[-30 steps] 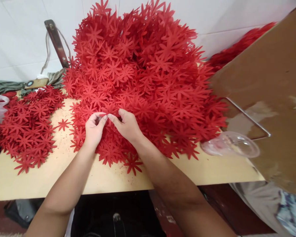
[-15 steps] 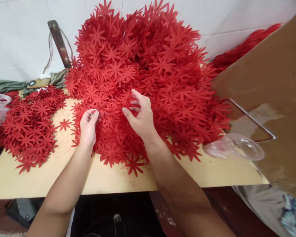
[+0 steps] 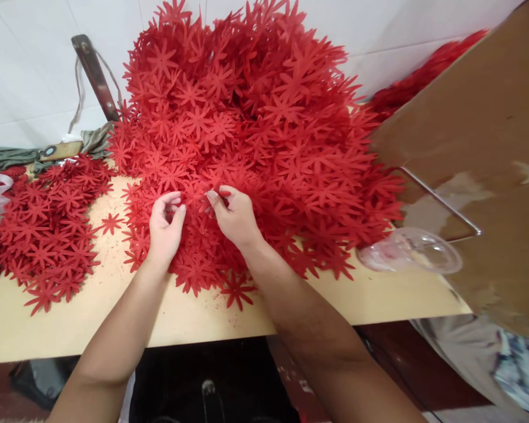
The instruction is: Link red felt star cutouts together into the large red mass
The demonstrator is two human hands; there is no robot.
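A big heap of red flower cut-outs (image 3: 194, 123), thin with several narrow petals each, covers the middle of the table. Over its front part my right hand (image 3: 235, 217) is pinched, with a bit of red showing at the fingertips; it appears to be one red flower, hard to separate from the heap behind. Just left of it, my left hand (image 3: 166, 226) has its thumb apart from its curled fingers, and nothing shows between them. A single flower lies at the heap's front edge, below my right hand.
To the left lies a smaller pile of red flowers (image 3: 48, 229), with a loose flower (image 3: 111, 223) beside it. A clear plastic lid (image 3: 429, 251) rests at the right, against a brown board (image 3: 480, 153). A phone (image 3: 60, 151) and cloth lie at the back left.
My left hand has gone from a pinch to open fingers. My right hand has moved left and down, closing from open into a pinch. The view has shifted slightly.
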